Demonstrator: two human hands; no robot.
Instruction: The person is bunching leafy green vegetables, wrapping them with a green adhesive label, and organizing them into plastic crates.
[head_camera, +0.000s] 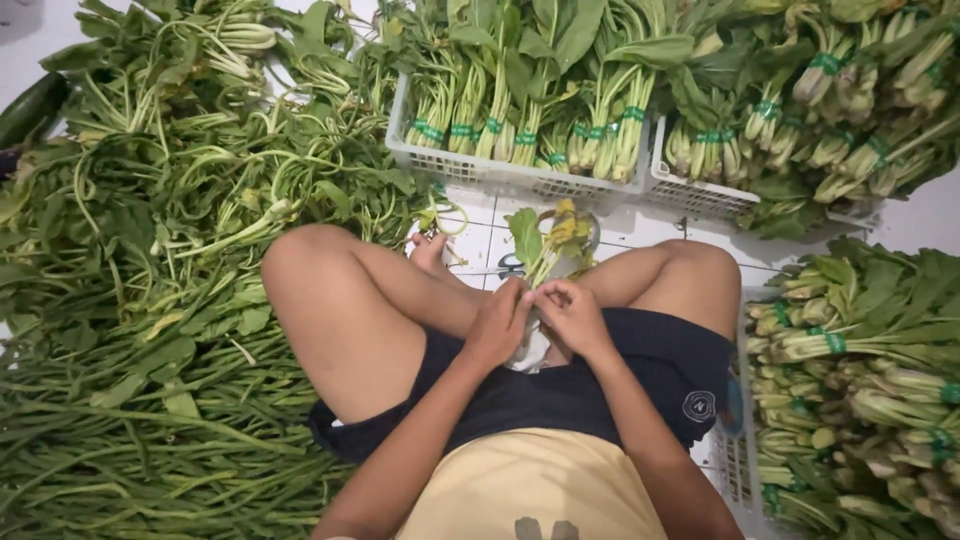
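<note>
The person sits on the tiled floor (480, 240) with knees apart. Both hands meet between the legs at the stems of a small bunch of leafy greens (548, 240), which points away from the body. The left hand (497, 325) is curled closed around the stems. The right hand (575, 315) pinches the same bunch with bent fingers, touching the left. White baskets (470, 168) of tied bunches stand beyond; loose greens (150, 250) lie at the left.
</note>
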